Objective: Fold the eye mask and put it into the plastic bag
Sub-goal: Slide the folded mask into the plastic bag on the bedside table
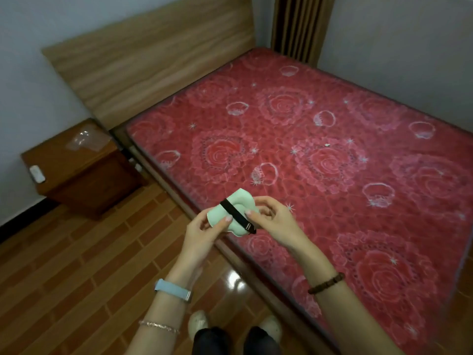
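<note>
A pale green eye mask with a black strap across it is held up over the near edge of the bed, bunched or partly folded. My left hand pinches its left side, thumb on top. My right hand grips its right side, near the strap's buckle. A clear plastic bag lies flat on the wooden nightstand at the left, well away from both hands.
The bed has a red rose-patterned mattress and a wooden headboard. A brown nightstand stands left of the bed, with a small white object at its edge. Brick-patterned floor lies below, with my feet at the bottom.
</note>
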